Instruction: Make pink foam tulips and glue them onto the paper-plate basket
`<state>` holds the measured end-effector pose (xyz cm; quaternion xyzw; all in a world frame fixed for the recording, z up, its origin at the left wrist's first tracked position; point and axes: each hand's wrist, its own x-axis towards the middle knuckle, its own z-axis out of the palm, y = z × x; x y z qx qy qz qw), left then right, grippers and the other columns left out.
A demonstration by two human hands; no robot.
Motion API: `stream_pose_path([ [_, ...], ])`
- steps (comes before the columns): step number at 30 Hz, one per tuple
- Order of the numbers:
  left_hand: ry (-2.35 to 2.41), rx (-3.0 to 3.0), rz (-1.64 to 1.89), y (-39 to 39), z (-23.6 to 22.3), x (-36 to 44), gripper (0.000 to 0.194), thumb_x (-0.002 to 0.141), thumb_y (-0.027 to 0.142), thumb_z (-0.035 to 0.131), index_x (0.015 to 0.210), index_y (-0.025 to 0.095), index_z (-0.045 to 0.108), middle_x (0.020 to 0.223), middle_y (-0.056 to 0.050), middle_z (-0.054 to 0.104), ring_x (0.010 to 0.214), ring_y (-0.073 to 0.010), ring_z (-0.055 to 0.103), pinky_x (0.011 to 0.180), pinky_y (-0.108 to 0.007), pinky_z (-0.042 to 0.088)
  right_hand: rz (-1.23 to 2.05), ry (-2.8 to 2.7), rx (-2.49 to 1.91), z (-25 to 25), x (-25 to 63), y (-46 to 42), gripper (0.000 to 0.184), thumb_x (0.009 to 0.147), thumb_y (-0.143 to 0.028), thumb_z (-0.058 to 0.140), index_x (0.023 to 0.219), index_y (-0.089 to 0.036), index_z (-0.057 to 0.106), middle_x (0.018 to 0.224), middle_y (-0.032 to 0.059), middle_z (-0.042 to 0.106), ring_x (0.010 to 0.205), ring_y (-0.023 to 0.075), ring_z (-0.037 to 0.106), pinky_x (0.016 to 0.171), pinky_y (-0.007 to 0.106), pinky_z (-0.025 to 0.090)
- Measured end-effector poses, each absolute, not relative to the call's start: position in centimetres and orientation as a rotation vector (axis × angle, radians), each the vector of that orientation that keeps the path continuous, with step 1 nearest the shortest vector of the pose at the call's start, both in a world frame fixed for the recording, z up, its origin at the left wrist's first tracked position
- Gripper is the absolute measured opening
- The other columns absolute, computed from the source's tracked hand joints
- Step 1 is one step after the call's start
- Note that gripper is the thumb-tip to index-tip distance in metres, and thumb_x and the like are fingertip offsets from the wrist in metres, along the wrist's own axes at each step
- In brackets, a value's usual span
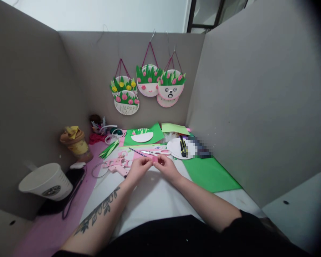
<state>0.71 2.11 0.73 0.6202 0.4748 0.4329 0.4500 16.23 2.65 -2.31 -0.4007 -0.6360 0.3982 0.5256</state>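
Between my two hands, over the white table covering, is a small pink paper piece (154,159). My left hand (140,167) pinches its left side, and my right hand (166,167) pinches its right side. Just beyond my fingers lie pink-and-white scissors (156,152) and a dark patterned pencil (136,151). To the left of my left hand rests a pink glue gun (120,168) among pink paper scraps. Farther back, a half paper plate with green paper grass (142,136) sits on a green sheet (158,132).
At right are a white paper plate (173,148) bearing a utility knife (183,146), and green paper (211,175). A white paper cup (49,182) and a brown-lidded drink cup (79,146) stand at left. Decorated plates (149,87) hang on the grey back partition (96,71).
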Motion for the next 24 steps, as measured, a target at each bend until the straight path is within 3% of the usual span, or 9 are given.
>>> stream_pose_path([
  [6, 1.183, 1.495, 1.046, 2.2, 0.8, 0.7, 0.025, 0.071, 0.038, 0.064, 0.074, 0.014, 0.067, 0.058, 0.003, 0.054, 0.05, -0.0081, 0.04, 0.048, -0.021, 0.029, 1.038, -1.504, -0.919, -2.5, 16.6, 2.9, 0.023, 0.079, -0.041, 0.061, 0.077, -0.019, 0.056, 0.066, -0.0026, 0.052, 0.059, 0.012, 0.045, 0.057, 0.025, 0.036],
  [12, 1.189, 1.462, 1.059, 2.1, 1.3, 0.6, 0.024, 0.069, 0.039, 0.063, 0.07, 0.015, 0.064, 0.052, 0.004, 0.046, 0.049, -0.0081, 0.037, 0.047, -0.021, 0.029, 1.109, -1.413, -0.938, -2.8, 17.0, 3.3, 0.021, 0.078, -0.04, 0.059, 0.077, -0.02, 0.055, 0.058, -0.0046, 0.047, 0.053, 0.0117, 0.041, 0.052, 0.024, 0.033],
  [17, 1.16, 1.446, 1.053, 2.0, 1.0, 0.8, 0.029, 0.071, 0.043, 0.063, 0.076, 0.014, 0.065, 0.057, 0.004, 0.049, 0.05, -0.0078, 0.036, 0.049, -0.021, 0.028, 1.077, -1.455, -0.916, -2.8, 16.4, 3.0, 0.023, 0.075, -0.04, 0.064, 0.075, -0.019, 0.055, 0.066, -0.0024, 0.052, 0.06, 0.0119, 0.044, 0.056, 0.024, 0.034],
  [24, 1.146, 1.468, 1.012, 2.4, 0.0, 0.8, 0.029, 0.07, 0.043, 0.065, 0.075, 0.015, 0.063, 0.06, 0.003, 0.053, 0.05, -0.0082, 0.039, 0.047, -0.021, 0.028, 1.053, -1.461, -0.99, -2.5, 16.3, 2.8, 0.024, 0.074, -0.037, 0.063, 0.065, -0.019, 0.05, 0.058, -0.0051, 0.046, 0.056, 0.0107, 0.04, 0.055, 0.024, 0.033],
])
